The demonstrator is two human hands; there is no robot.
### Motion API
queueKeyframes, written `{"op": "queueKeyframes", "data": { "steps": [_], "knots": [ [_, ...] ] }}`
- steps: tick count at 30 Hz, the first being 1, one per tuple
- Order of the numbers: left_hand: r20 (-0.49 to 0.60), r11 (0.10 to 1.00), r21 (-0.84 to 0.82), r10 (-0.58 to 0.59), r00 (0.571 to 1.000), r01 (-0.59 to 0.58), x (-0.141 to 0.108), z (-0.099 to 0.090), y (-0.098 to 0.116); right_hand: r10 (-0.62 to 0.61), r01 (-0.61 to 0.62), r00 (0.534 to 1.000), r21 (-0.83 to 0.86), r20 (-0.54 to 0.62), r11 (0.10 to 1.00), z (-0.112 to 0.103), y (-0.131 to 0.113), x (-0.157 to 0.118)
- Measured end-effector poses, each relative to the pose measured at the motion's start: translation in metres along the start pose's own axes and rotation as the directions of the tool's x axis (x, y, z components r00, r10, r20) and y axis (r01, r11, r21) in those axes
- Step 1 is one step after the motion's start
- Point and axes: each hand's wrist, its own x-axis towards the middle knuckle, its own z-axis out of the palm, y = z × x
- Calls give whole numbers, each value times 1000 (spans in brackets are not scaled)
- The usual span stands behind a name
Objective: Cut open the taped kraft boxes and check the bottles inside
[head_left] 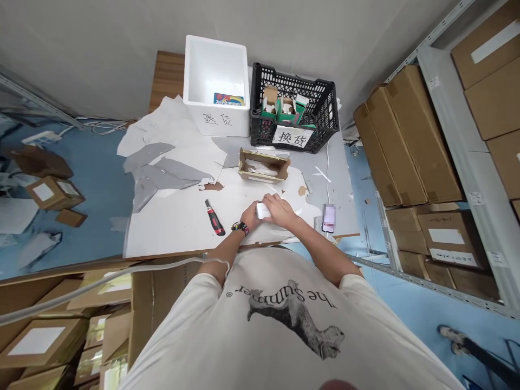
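Near the table's front edge, a small white item (263, 210) is held between my two hands. My left hand (251, 216), with a dark band on its wrist, grips its left side. From the right, the fingers of my right hand (279, 210) close over it. Just beyond them lies an open cardboard box (264, 167) with pale wrapping inside. To the left of my hands, a red and black utility knife (214, 218) rests on the white table covering (174, 230).
At the back stand a white foam box (223, 120) holding a colourful item and a black crate (325, 114) with green-and-white boxes. Torn paper (170, 127) covers the left side. A phone (329, 218) with a cable lies right. Cartons fill the shelves (475, 189) at right.
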Motion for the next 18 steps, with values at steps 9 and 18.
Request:
{"op": "queueKeyframes", "data": {
  "steps": [9, 18],
  "knots": [
    [-130, 993, 31, -109, 986, 114, 6, 8, 13, -104, 93, 982, -78, -158, 993, 29, -28, -42],
    [-222, 993, 36, 115, 968, -110, -20, 29, 18, 374, -281, 870, 301, -321, 911, 54, -15, -48]
  ]
}}
